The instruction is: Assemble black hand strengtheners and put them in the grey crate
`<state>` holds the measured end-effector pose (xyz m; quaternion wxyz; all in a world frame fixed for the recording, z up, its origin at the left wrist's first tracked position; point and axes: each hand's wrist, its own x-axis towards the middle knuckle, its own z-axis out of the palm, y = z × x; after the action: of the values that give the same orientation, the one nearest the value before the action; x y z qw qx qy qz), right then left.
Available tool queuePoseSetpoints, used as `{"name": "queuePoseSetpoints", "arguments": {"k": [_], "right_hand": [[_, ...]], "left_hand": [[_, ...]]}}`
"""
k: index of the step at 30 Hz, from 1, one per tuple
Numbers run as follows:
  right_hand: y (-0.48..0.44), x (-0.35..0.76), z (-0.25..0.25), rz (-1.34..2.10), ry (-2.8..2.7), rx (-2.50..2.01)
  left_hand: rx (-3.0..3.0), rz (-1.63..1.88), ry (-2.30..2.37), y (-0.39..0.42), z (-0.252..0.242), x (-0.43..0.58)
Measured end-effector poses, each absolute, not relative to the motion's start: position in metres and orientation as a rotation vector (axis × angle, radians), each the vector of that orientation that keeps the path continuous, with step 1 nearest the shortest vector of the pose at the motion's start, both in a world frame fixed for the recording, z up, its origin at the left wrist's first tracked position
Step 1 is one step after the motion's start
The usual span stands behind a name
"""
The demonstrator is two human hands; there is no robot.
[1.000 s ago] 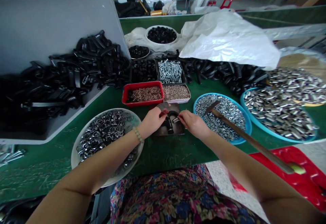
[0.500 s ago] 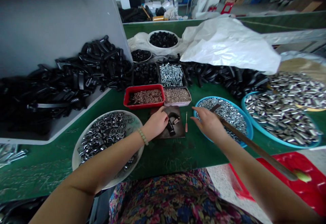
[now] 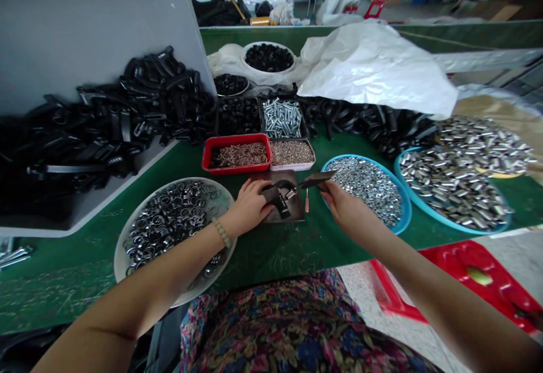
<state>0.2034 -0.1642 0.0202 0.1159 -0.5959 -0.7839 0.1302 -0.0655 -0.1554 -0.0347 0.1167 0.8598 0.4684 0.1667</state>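
My left grip (image 3: 249, 208) is shut on a black clip (image 3: 275, 200); my right grip (image 3: 345, 208) pinches a dark strip (image 3: 314, 179).
Steel rings (image 3: 165, 228) fill the white tray (image 3: 117, 254) at nine, nuts (image 3: 365, 189) the blue basin (image 3: 408, 209) at two; bench edge (image 3: 280, 281) at six.

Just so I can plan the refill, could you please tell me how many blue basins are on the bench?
2: one holds steel nuts, just beyond the person's right hand; the other, further right, holds metal sleeves. Others could be hidden under the white sheeting.

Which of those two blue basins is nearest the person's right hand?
The smaller blue basin, heaped with small silver nuts, right beside the right hand; the other blue basin holds silver tubes and sits farther right.
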Motion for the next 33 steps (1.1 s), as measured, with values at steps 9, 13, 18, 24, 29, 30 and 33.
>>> {"name": "queuePoseSetpoints", "arguments": {"k": [9,13,18,24,29,30,33], "right_hand": [[-0.159,0.172,0.025,0.412,-2.375,-1.569],[-0.159,0.152,0.028,0.457,-2.467,-1.511],[-0.156,0.194,0.01,0.303,-2.346,-1.74],[-0.149,0.278,-0.023,-0.347,-2.161,-2.213],[-0.099,0.245,-0.012,-0.338,-2.366,-1.727],[-0.084,0.229,-0.008,-0.251,-2.448,-1.646],[-0.041,0.181,-0.004,-0.191,-2.632,-1.569]], "left_hand": [[2.432,0.582,1.371,-0.154,-0.039,-0.065],[2.276,0.72,1.417,-0.151,-0.041,-0.066],[2.445,0.529,1.398,-0.159,-0.035,-0.061],[2.377,0.433,1.38,-0.167,-0.022,-0.046],[1.884,0.516,1.378,-0.164,-0.01,-0.041],[1.871,0.45,1.423,-0.165,-0.009,-0.043],[2.088,0.219,1.635,-0.168,-0.008,-0.057]]}}
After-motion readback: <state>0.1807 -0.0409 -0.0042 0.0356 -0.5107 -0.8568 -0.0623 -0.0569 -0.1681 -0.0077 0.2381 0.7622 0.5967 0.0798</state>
